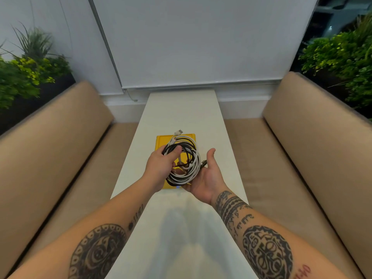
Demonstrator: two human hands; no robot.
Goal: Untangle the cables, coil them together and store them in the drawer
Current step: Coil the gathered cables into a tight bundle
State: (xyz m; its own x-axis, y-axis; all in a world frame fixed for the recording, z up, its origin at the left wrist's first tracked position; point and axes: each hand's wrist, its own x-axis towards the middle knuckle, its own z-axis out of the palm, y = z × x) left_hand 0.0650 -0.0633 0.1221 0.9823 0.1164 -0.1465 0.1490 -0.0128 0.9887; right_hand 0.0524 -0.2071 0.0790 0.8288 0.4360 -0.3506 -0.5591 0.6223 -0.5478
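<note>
White and black coiled cables (190, 168), pinched by the left hand (161, 167), rest on the flat, unclenched right hand (208, 176).

The cable bundle (192, 170) was one round coil of white and black.
Its loops were loose, with white and black strands mixed together. It was up in the air over the yellow drawer (161, 142). The left hand (161, 165) gripped its top left side. The right hand (210, 178) lay flat under its bottom right edge. A white plug (178, 132) stuck out on top, a dark plug (203, 163) on the right.
</note>
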